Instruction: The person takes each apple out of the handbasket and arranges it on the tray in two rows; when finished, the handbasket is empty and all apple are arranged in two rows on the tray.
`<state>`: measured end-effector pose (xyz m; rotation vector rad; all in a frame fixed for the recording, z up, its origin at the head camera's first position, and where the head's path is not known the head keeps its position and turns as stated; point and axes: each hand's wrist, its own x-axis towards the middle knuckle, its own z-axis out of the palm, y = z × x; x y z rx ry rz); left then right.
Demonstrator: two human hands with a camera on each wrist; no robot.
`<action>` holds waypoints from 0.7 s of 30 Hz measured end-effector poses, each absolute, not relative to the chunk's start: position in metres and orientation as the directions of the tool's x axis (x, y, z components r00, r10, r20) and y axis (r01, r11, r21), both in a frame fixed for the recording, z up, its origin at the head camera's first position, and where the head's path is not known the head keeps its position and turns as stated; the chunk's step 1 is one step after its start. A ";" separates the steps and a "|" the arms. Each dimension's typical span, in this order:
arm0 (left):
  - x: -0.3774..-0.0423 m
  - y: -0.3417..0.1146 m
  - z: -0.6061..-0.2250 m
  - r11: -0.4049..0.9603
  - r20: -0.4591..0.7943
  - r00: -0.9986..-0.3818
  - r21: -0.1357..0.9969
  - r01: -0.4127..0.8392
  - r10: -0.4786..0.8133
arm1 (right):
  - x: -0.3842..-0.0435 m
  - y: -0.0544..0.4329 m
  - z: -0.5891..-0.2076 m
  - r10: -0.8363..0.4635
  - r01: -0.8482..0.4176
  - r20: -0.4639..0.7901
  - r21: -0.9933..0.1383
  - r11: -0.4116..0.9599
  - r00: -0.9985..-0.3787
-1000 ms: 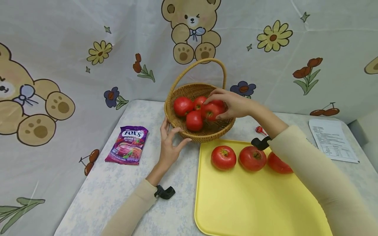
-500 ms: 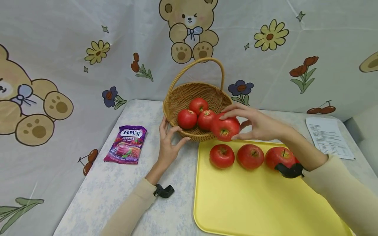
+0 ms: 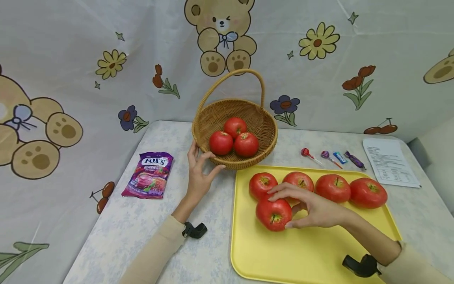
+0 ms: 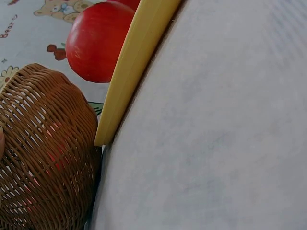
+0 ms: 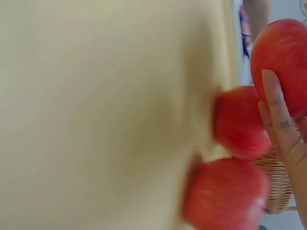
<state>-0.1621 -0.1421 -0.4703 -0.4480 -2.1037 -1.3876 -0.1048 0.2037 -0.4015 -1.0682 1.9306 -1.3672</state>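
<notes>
My right hand (image 3: 308, 205) grips a red apple (image 3: 273, 215) between thumb and fingers over the left part of a yellow tray (image 3: 305, 252). In the right wrist view that apple (image 5: 283, 57) is held up above the tray's surface. Several red apples (image 3: 332, 189) stand in a row along the tray's back edge. My left hand (image 3: 198, 177) rests against the front left side of a wicker basket (image 3: 248, 106), fingers touching its outside and thumb spread. Inside the basket lie three red apples (image 3: 246, 144); their red shows through the weave in the left wrist view.
A purple candy bag (image 3: 149, 175) lies at the left of the table. Behind the tray are two lollipops (image 3: 306, 152) and two small wrapped sweets (image 3: 354, 160). A printed sheet (image 3: 390, 161) lies at the back right. A patterned cloth (image 3: 149, 47) hangs behind the table.
My right hand has taken an apple out of the basket and carried it forward over the tray. The apples left in the basket have shifted. My left hand stays at the basket.
</notes>
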 end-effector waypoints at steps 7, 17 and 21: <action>-0.162 -0.142 -0.471 0.412 0.619 -0.785 0.725 0.552 -0.036 | -0.093 0.205 -0.431 -0.857 -0.208 0.013 -0.972 0.110 -0.514; -0.163 -0.143 -0.472 0.415 0.624 -0.781 0.720 0.557 -0.034 | -0.086 0.203 -0.444 -0.850 -0.149 -0.018 -0.982 0.114 -0.527; -0.163 -0.143 -0.472 0.419 0.629 -0.777 0.716 0.559 -0.037 | -0.086 0.204 -0.444 -0.824 -0.146 -0.063 -0.974 0.174 -0.563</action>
